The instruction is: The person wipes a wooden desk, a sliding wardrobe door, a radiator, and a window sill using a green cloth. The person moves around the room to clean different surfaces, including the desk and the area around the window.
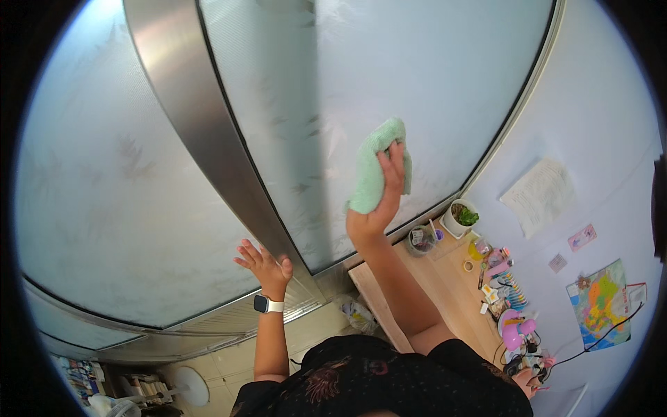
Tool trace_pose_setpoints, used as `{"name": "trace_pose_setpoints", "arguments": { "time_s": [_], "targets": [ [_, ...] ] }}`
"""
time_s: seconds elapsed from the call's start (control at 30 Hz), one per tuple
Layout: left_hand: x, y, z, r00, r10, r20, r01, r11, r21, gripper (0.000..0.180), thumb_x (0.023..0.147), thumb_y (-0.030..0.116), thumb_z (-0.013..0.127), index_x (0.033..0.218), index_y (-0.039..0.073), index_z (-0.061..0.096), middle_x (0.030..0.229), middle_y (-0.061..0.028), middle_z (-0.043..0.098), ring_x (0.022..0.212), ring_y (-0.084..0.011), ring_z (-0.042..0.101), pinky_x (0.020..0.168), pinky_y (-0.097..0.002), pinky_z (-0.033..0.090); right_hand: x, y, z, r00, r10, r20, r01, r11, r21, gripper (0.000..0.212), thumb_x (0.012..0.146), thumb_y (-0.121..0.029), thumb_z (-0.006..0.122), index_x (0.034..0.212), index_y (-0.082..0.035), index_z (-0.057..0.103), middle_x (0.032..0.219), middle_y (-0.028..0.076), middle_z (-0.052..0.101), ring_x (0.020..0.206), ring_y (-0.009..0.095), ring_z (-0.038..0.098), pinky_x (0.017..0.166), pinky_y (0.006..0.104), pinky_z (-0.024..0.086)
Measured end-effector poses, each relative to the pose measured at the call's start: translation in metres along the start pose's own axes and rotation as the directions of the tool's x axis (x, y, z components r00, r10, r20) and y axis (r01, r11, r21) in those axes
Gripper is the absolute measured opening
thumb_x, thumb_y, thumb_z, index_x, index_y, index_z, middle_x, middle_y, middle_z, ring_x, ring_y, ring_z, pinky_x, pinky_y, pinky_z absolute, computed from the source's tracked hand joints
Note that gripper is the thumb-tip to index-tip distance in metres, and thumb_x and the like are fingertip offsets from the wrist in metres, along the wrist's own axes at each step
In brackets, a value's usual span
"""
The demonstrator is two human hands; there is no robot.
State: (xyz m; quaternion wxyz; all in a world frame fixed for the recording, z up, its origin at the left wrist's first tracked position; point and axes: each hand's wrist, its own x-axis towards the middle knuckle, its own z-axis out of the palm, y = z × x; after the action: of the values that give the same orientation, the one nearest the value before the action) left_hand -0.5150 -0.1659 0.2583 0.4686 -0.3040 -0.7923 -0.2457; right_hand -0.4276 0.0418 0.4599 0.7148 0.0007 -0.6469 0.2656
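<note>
My right hand point(390, 182) presses a light green cloth point(372, 170) flat against a frosted glass pane point(445, 83). The cloth is folded under my palm and sticks out past the fingertips and to the left of the hand. Lower and to the left, my left hand point(264, 266) is raised with its fingers spread, beside the metal door frame point(208, 132). Nothing is in it; whether the fingertips touch the frame I cannot tell. A watch with a white band point(268, 304) sits on my left wrist.
A wooden desk point(445, 299) stands to the right below the glass, bearing a potted plant point(459, 217), a clear container point(420, 240) and a pink lamp point(512, 333). Papers and a map point(603, 306) hang on the wall. Bottom left are a fan point(189, 386) and books point(142, 386).
</note>
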Motion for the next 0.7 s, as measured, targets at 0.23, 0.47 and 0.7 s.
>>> {"name": "trace_pose_setpoints", "arguments": {
  "time_s": [0.23, 0.47, 0.7],
  "targets": [
    [-0.001, 0.007, 0.009, 0.999, -0.036, -0.002, 0.036, 0.998, -0.047, 0.076, 0.095, 0.054, 0.033, 0.155, 0.015, 0.01, 0.16, -0.0207, 0.004, 0.148, -0.0379, -0.005, 0.112, -0.0601, -0.012, -0.197, 0.005, -0.034, 0.875, 0.156, 0.458, -0.179, 0.984, 0.006, 0.045, 0.089, -0.016, 0.049, 0.131, 0.0, 0.053, 0.147, 0.027, 0.036, 0.136, 0.048, 0.034, 0.113, 0.0548, 0.022],
    [-0.01, 0.027, -0.035, 0.945, -0.151, 0.29, 0.18, 0.98, -0.078, 0.073, 0.094, 0.036, 0.05, 0.153, 0.008, 0.018, 0.158, -0.023, 0.012, 0.146, -0.0458, 0.007, 0.114, -0.0623, 0.006, -0.066, -0.016, 0.003, 0.975, 0.11, 0.193, -0.148, 0.97, 0.195, 0.047, 0.091, -0.003, 0.053, 0.137, 0.006, 0.044, 0.149, 0.028, 0.033, 0.141, 0.042, 0.03, 0.115, 0.0488, 0.023],
    [-0.01, 0.081, -0.143, 0.875, -0.258, 0.41, 0.418, 0.83, -0.37, 0.071, 0.083, -0.001, 0.061, 0.145, -0.005, 0.027, 0.144, -0.0306, 0.036, 0.134, -0.0494, 0.035, 0.11, -0.0459, 0.035, -0.066, -0.038, 0.018, 0.944, -0.074, 0.322, 0.056, 0.996, 0.066, 0.045, 0.088, -0.004, 0.056, 0.132, 0.002, 0.049, 0.148, 0.027, 0.037, 0.139, 0.045, 0.03, 0.115, 0.0521, 0.018]
  ]
}}
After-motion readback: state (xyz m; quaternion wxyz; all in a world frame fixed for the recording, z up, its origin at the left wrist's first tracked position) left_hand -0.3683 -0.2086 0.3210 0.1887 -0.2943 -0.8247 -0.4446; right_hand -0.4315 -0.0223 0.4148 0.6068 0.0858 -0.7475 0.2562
